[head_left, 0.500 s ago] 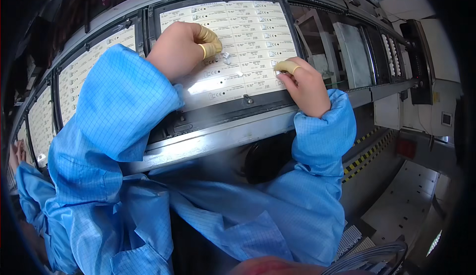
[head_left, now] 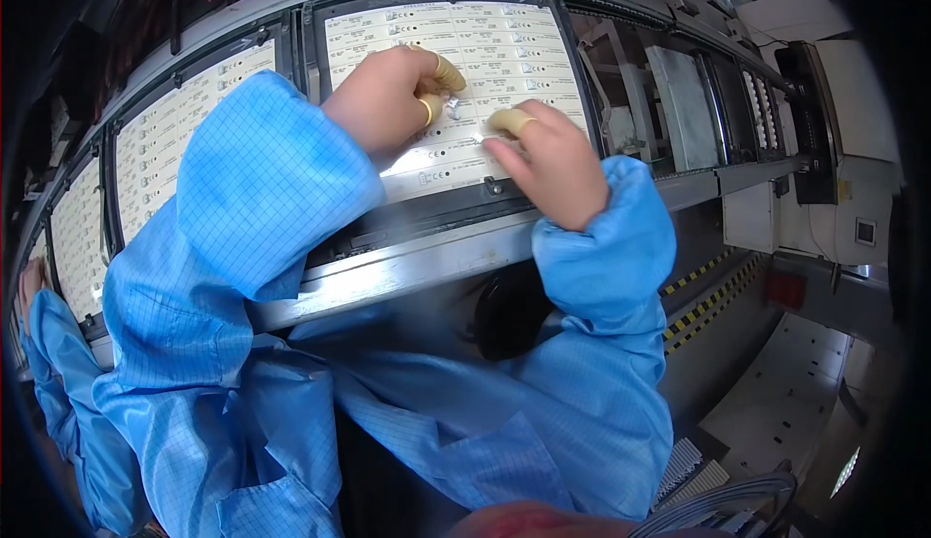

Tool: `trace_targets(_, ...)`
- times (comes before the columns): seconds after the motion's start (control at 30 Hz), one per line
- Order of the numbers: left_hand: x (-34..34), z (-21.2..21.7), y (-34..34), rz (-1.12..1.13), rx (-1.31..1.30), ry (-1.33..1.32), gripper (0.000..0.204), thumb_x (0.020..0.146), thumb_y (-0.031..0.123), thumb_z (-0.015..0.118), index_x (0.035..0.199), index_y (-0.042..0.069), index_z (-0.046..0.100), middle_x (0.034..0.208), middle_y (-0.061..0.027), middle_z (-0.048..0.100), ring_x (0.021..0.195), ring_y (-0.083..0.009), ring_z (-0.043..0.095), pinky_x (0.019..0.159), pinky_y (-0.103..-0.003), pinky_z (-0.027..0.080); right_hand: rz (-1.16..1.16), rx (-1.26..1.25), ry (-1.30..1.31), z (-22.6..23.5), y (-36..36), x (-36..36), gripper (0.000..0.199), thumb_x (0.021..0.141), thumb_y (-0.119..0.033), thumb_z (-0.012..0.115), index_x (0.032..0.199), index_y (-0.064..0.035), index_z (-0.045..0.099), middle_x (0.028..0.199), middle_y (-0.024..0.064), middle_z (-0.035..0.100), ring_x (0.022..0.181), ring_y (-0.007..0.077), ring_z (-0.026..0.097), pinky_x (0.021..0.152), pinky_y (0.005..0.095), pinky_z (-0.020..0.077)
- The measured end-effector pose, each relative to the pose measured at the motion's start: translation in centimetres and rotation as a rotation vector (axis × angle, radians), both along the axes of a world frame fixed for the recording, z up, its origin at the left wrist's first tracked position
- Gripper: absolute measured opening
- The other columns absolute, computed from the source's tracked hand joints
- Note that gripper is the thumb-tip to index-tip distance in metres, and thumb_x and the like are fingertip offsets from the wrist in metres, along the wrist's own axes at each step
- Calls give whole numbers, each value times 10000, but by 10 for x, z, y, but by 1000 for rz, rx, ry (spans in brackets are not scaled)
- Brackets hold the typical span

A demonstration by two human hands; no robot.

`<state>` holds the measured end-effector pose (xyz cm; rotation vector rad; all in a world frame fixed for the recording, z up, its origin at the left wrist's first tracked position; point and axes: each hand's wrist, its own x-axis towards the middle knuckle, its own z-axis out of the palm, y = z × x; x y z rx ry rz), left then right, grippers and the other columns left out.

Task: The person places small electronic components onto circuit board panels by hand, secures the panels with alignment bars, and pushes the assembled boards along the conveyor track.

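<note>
A pale panel [head_left: 446, 174] printed with rows of labels lies in a dark frame in front of me. Over its middle my left hand [head_left: 393, 101] is closed, with yellow finger cots on some fingers. Small clear, shiny pieces [head_left: 453, 107] stick out at its fingertips. Just to the right, my right hand [head_left: 553, 160] hovers low over the panel's lower right part. Its thumb and a finger in a yellow cot are drawn together in a pinch, somewhat blurred. Whatever lies between those fingertips is too small to make out.
More framed label panels [head_left: 194, 116] line the track to the left. A metal rail [head_left: 417, 257] runs along the near edge. Right of my panel, a grey plate [head_left: 684, 106] stands within the track. At the far left another person's hand [head_left: 34, 281] and blue sleeve show.
My right hand has moved left, from the panel's right edge to close beside my left hand. Both my left hand and the panel appear slightly farther right in the picture.
</note>
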<state>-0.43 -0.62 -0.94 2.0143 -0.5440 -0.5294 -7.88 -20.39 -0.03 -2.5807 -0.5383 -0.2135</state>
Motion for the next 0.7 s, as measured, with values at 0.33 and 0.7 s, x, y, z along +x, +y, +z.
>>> trace_targets(0.33, 0, 11, 28, 58, 59, 47, 176, 863, 80, 585, 1004, -18, 625, 857, -99, 652, 780, -145, 606, 725, -262, 486, -228, 176, 297, 6, -19, -8, 141, 779, -10, 643, 915, -5, 607, 797, 57, 579, 662, 89, 556, 601, 220, 468)
trace_targets(0.7, 10, 19, 32, 386, -425, 698, 216, 828, 68, 632, 1027, -14, 610, 939, -124, 639, 881, -168, 642, 831, -228, 531, -186, 36, 171, -2, -51, -23, 172, 776, 7, 647, 947, -5, 633, 829, 87, 607, 704, 156, 599, 626, 240, 482)
